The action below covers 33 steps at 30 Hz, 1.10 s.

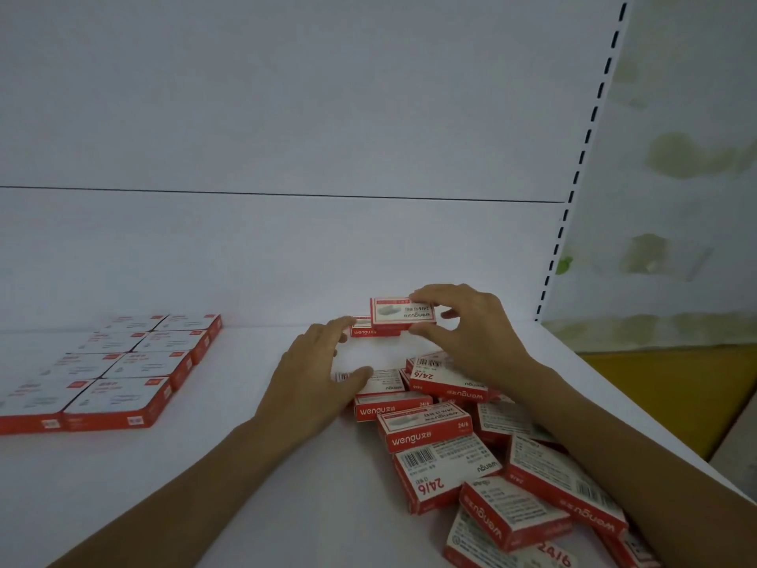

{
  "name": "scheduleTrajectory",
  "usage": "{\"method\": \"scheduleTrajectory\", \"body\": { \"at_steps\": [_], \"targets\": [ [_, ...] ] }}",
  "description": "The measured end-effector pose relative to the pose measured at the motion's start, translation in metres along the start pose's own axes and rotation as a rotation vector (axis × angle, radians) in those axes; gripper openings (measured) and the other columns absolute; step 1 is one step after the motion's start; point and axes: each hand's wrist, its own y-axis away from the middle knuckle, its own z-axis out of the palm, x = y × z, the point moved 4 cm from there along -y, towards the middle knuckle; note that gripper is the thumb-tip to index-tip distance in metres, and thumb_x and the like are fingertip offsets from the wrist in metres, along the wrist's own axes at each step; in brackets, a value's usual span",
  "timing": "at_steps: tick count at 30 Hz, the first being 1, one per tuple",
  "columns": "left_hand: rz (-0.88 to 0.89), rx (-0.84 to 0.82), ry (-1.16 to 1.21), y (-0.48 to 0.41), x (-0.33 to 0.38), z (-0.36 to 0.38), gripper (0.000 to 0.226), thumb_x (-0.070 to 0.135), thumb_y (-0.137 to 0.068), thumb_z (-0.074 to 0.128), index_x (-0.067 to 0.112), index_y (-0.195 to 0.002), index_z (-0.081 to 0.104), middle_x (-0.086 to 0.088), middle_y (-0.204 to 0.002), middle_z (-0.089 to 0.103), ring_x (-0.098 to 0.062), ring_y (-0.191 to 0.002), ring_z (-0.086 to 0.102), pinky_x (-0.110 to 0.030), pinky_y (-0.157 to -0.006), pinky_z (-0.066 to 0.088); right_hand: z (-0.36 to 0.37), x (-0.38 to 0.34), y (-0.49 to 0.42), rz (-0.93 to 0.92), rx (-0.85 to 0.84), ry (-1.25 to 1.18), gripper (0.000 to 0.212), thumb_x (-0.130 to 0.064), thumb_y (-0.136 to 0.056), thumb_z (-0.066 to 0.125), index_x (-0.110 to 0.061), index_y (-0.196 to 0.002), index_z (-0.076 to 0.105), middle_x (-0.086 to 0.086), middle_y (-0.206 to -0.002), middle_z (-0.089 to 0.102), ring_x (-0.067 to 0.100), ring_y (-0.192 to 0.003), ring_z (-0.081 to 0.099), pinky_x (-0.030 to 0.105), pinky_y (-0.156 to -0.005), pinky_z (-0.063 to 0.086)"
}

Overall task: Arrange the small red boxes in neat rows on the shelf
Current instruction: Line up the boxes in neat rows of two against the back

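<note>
- The right hand point(471, 334) pinches a small red box point(399, 315) by its right end, thumb on the near side and fingers curled over the far side.
- This held box is near the back of the shelf point(245, 485), white face up, with "wengu" and "24/6" printed upside down to the viewer.
- It overlaps a second red box point(362, 332) that lies flat against the back edge. Whether the two touch cannot be told.
- The left hand point(315, 371) is spread wide and holds nothing. Its fingertips reach the left end of that second box, and its thumb rests on a barcode-marked box point(385, 381) at the top of the pile.
- Between thumb and fingers is a patch of bare white shelf.
- Just in front of both hands, to the right, lies a loose pile of the same red boxes point(450, 457). They are tilted and overlapping, some label up and some barcode up, and the pile runs under the right forearm to the lower edge of the view.
- Every box is closed, so what is inside does not show.
- Well apart on the left, flat boxes with white tops and red sides point(123, 371) lie edge to edge, two across and four deep, cut off at the left of the view.
- Behind is the white back panel point(286, 116), with a slotted upright point(573, 190) at its right end.
- Beyond the upright are a stained pale wall point(676, 157) and a yellow surface point(655, 383) lower down.
</note>
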Motion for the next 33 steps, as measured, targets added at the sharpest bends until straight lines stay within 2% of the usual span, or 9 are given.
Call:
{"method": "scheduleTrajectory", "body": {
  "at_steps": [3, 6, 9, 12, 17, 21, 25, 30, 33],
  "targets": [
    [0.016, -0.134, -0.198, -0.001, 0.001, 0.004, 0.039, 0.049, -0.089, 0.043, 0.028, -0.121, 0.053, 0.006, -0.129, 0.052, -0.013, -0.114, 0.044, -0.032, -0.096, 0.035, -0.004, 0.009, -0.006, 0.092, 0.020, -0.039, 0.038, -0.025, -0.078, 0.072, -0.020, -0.114, 0.064, -0.004, -0.115, 0.065, 0.006, -0.093, 0.054, 0.024, -0.090, 0.046],
    [0.044, -0.196, -0.252, 0.001, 0.003, 0.005, 0.038, 0.047, -0.093, 0.035, 0.028, -0.120, 0.053, 0.006, -0.130, 0.050, -0.013, -0.116, 0.042, -0.031, -0.097, 0.033, 0.001, 0.024, -0.014, 0.178, -0.112, 0.015, 0.035, -0.023, -0.077, 0.073, -0.018, -0.110, 0.065, -0.001, -0.111, 0.066, 0.005, -0.090, 0.051, 0.017, -0.082, 0.040],
    [0.063, -0.203, -0.265, 0.003, 0.004, 0.005, 0.038, 0.046, -0.094, 0.032, 0.028, -0.121, 0.050, 0.007, -0.130, 0.049, -0.012, -0.115, 0.041, -0.029, -0.097, 0.032, 0.006, 0.040, -0.020, 0.253, -0.217, 0.127, 0.033, -0.020, -0.076, 0.074, -0.012, -0.107, 0.066, 0.004, -0.111, 0.064, 0.011, -0.090, 0.053, 0.018, -0.076, 0.039],
    [0.061, -0.205, -0.268, 0.003, 0.004, 0.005, 0.038, 0.047, -0.094, 0.031, 0.028, -0.122, 0.050, 0.007, -0.129, 0.049, -0.010, -0.115, 0.040, -0.028, -0.097, 0.031, 0.013, 0.055, -0.021, 0.333, -0.322, 0.213, 0.035, -0.020, -0.075, 0.074, -0.008, -0.106, 0.065, 0.007, -0.114, 0.063, 0.018, -0.100, 0.058, 0.022, -0.079, 0.044],
    [0.086, -0.229, -0.234, 0.001, 0.004, 0.002, 0.040, 0.049, -0.094, 0.029, 0.029, -0.119, 0.053, 0.009, -0.125, 0.051, -0.009, -0.110, 0.042, -0.029, -0.096, 0.036, 0.018, 0.062, -0.029, 0.341, -0.337, 0.253, 0.034, -0.018, -0.076, 0.072, -0.012, -0.109, 0.067, 0.006, -0.118, 0.061, 0.021, -0.103, 0.059, 0.029, -0.083, 0.048],
    [0.123, -0.266, -0.196, 0.000, -0.001, -0.002, 0.035, 0.044, -0.093, 0.036, 0.030, -0.121, 0.051, 0.010, -0.127, 0.050, -0.007, -0.106, 0.040, -0.026, -0.094, 0.035, 0.025, 0.059, -0.036, 0.292, -0.317, 0.231, 0.026, -0.014, -0.077, 0.070, -0.008, -0.102, 0.068, 0.006, -0.110, 0.063, 0.019, -0.095, 0.059, 0.025, -0.073, 0.045],
    [0.144, -0.289, -0.213, 0.000, -0.004, -0.001, 0.037, 0.047, -0.091, 0.041, 0.031, -0.123, 0.048, 0.012, -0.128, 0.047, -0.005, -0.108, 0.038, -0.026, -0.095, 0.036, 0.031, 0.055, -0.045, 0.261, -0.351, 0.224, 0.023, -0.013, -0.077, 0.071, -0.004, -0.099, 0.067, 0.008, -0.106, 0.062, 0.021, -0.095, 0.058, 0.026, -0.077, 0.048],
    [0.102, -0.244, -0.120, -0.001, -0.007, -0.002, 0.028, 0.049, -0.086, 0.050, 0.033, -0.108, 0.055, 0.014, -0.116, 0.053, -0.004, -0.103, 0.042, -0.027, -0.092, 0.037, 0.031, 0.058, -0.044, 0.261, -0.330, 0.205, 0.022, -0.011, -0.078, 0.070, -0.004, -0.098, 0.065, 0.008, -0.106, 0.062, 0.020, -0.095, 0.057, 0.025, -0.078, 0.047],
    [0.062, -0.233, -0.039, -0.001, -0.005, -0.005, 0.018, 0.049, -0.082, 0.058, 0.036, -0.095, 0.055, 0.016, -0.106, 0.052, -0.004, -0.100, 0.045, -0.027, -0.090, 0.039, 0.029, 0.056, -0.040, 0.250, -0.321, 0.284, 0.019, -0.018, -0.080, 0.068, -0.006, -0.091, 0.059, 0.009, -0.103, 0.060, 0.020, -0.086, 0.054, 0.029, -0.072, 0.045]
  ]
}}
